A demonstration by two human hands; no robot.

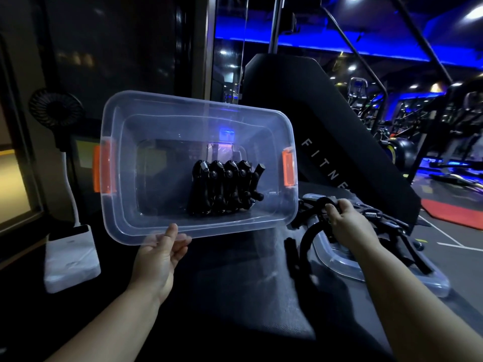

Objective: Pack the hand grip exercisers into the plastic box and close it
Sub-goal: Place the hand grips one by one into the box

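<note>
A clear plastic box (125, 178) with orange side latches is tilted up, its opening facing me. My left hand (159, 254) grips its near rim, thumb on the inside. Several black hand grip exercisers (224, 189) stand in a row against the box's bottom. To the right, my right hand (345, 223) grips a black exerciser (311, 231) by its top, over a pile of more exercisers (392, 226). The clear lid (392, 279) lies flat under that pile.
A dark padded surface (235, 296) carries everything. A white block (70, 259) and a small black fan (56, 108) stand at the left. A black slanted gym machine panel (339, 131) rises behind the box. Gym equipment fills the far right.
</note>
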